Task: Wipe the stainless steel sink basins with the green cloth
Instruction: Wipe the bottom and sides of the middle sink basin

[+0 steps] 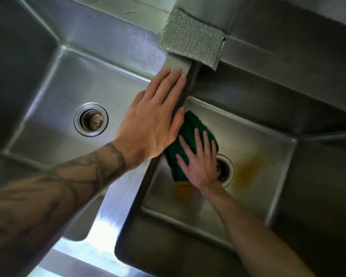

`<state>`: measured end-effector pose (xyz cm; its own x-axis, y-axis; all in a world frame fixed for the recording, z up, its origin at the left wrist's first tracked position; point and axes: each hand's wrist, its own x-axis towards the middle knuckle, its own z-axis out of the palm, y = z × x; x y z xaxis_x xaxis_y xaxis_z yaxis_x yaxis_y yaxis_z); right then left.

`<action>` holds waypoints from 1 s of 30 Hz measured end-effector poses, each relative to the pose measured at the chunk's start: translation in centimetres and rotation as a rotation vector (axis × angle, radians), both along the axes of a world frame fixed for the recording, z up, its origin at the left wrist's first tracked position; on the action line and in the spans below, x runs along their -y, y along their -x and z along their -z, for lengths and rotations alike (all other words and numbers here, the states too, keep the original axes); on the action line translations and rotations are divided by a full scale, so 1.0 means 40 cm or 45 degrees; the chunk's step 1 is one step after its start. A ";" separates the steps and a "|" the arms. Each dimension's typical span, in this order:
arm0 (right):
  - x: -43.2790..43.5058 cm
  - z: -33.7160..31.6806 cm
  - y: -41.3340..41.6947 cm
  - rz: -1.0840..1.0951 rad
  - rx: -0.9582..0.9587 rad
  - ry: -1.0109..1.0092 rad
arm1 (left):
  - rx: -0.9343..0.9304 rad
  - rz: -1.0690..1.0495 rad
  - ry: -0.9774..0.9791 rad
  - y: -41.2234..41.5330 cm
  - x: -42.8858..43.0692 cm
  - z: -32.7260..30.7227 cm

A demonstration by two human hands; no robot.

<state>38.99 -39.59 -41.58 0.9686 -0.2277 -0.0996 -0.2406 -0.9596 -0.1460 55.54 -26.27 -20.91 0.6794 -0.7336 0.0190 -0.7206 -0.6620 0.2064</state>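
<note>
The left hand (152, 120) rests on the divider (126, 188) between left basin (54, 80) and right basin (254, 136) — where the right hand (202, 166) lies on the cloth (188, 126) beside the drain (227, 169) — with a scouring pad (192, 40) on the ledge (128, 11) behind.

The left hand (154, 118) lies flat, palm down, fingers straight and close together. The right hand (200, 162) presses down, fingers spread.

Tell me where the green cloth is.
Head view: the green cloth lies in the right basin, under the right hand, left of its drain.
</note>
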 end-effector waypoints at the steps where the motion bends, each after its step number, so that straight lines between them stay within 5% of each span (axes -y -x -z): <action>1: 0.034 -0.001 -0.015 0.023 -0.019 0.012 | 0.000 0.010 -0.004 0.001 0.000 -0.002; 6: 0.069 -0.014 -0.094 0.280 -0.020 -0.008 | 0.013 -0.008 -0.020 0.007 -0.006 -0.004; 14: -0.066 -0.028 0.144 -0.329 -0.021 -0.087 | -0.028 -0.090 -0.076 0.177 -0.132 -0.020; 19: -0.086 -0.029 0.071 0.000 -0.021 -0.054 | 0.046 -0.089 -0.087 0.246 -0.201 -0.001; 25: -0.113 -0.009 0.210 -0.446 -0.020 -0.164 | 0.024 -0.102 -0.094 0.247 -0.197 -0.002; 30: -0.058 -0.014 0.289 -0.439 -0.044 -0.159 | 0.057 -0.103 -0.078 0.246 -0.197 0.000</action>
<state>27.45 -37.28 -41.03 0.9819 0.1272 -0.1403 0.0867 -0.9605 -0.2643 45.68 -18.38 -20.90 0.7359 -0.6771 0.0078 -0.6719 -0.7287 0.1327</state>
